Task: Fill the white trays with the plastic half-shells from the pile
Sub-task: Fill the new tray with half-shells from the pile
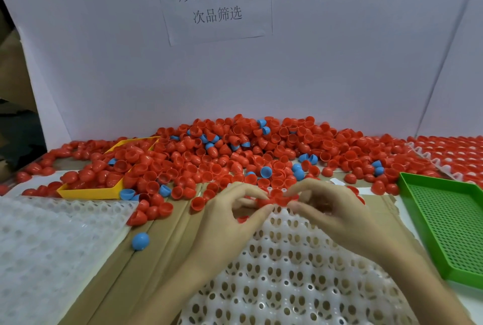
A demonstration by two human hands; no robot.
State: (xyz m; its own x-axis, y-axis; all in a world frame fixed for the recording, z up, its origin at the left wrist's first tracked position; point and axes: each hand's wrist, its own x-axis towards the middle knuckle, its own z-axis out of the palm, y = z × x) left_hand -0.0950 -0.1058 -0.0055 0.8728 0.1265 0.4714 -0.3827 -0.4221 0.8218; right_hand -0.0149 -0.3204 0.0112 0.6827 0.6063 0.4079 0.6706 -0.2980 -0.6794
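A big pile of red half-shells (235,147), with a few blue ones mixed in, lies along the back wall. A white tray (300,272) with rows of round holes lies in front of me, its sockets bare. My left hand (230,220) and my right hand (332,209) meet at the tray's far edge. Both pinch red half-shells (274,198) between fingertips and thumb, just above the first row. How many shells each hand holds is hidden by the fingers.
A yellow tray (88,192) holding red shells sits at the left. A green perforated tray (444,225) lies at the right. Another white tray (47,246) lies at the left, and a filled one (454,155) at the far right. A loose blue shell (140,241) rests on the cardboard.
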